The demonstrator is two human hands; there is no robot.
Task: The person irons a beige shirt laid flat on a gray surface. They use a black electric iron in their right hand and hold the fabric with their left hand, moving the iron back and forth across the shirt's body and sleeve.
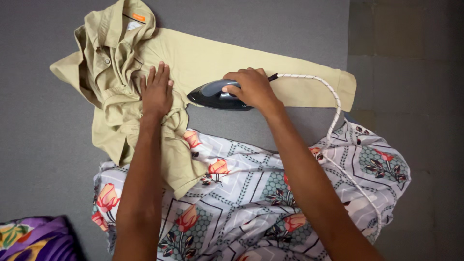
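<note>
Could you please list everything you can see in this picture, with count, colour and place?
shirt: one, khaki, spread on the grey surface, sleeve stretched right
iron: one, dark, on the sleeve
cord: one, white braided, running from the iron down the right
grey surface: one, under the shirt
floral cloth: one, grey-white with red flowers, near edge
purple cloth: one, bottom left corner
left hand: flat on the shirt
right hand: gripping the iron

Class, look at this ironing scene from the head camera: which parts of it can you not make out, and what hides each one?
- Iron: handle hidden by the right hand.
- Khaki shirt: its body is bunched under the left hand, so its folds hide it.
- Cord: its end is cut off at the bottom edge.
- Purple cloth: cut off at the corner.
</note>
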